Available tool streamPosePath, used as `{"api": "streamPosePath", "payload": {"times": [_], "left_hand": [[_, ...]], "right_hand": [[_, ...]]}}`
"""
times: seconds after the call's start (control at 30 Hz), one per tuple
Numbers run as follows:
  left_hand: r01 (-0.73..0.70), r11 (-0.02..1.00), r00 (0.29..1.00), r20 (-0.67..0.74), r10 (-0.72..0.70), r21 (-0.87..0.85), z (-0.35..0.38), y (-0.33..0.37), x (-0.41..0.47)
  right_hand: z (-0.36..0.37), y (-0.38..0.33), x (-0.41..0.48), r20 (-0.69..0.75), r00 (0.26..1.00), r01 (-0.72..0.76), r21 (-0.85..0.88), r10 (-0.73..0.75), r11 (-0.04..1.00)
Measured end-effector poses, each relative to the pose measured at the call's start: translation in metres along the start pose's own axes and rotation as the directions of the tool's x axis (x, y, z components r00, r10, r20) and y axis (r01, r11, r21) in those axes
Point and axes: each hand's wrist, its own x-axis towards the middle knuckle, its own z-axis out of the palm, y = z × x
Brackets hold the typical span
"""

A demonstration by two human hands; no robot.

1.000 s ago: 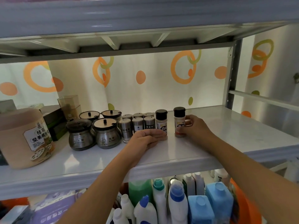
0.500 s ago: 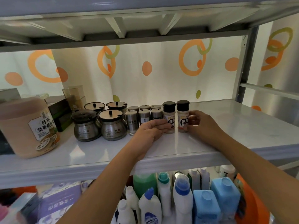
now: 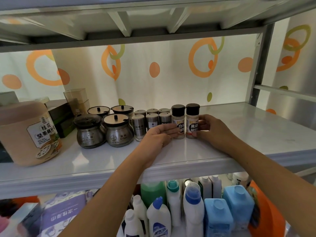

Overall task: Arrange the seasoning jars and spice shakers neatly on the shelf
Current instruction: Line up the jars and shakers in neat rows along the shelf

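Seasoning jars (image 3: 104, 128) and steel shakers (image 3: 151, 122) already stand grouped in tidy rows on the white shelf (image 3: 248, 132), so we judge the job nearly done, with only the two black-capped pepper bottles left to square up at the right end of the row. We have our left hand (image 3: 159, 135) lying flat, fingers together, against the near side of the white pepper bottle (image 3: 178, 121), while our right hand (image 3: 211, 129) has its fingers curled round the right side of the black pepper bottle (image 3: 192, 121), thumb at its base; both bottles stand upright, touching
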Motion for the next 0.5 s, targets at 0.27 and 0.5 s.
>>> {"api": "streamPosePath", "payload": {"times": [0.27, 0.5], "left_hand": [[0.003, 1.000, 1.000, -0.010, -0.003, -0.003, 0.001, 0.001, -0.001], [-0.062, 0.990, 0.998, 0.010, 0.061, 0.126, -0.009, 0.024, -0.033]], "right_hand": [[0.001, 0.000, 0.000, 0.003, 1.000, -0.025, -0.006, 0.025, 1.000], [-0.009, -0.014, -0.014, -0.256, 0.966, -0.012, 0.113, 0.041, 0.994]]}}
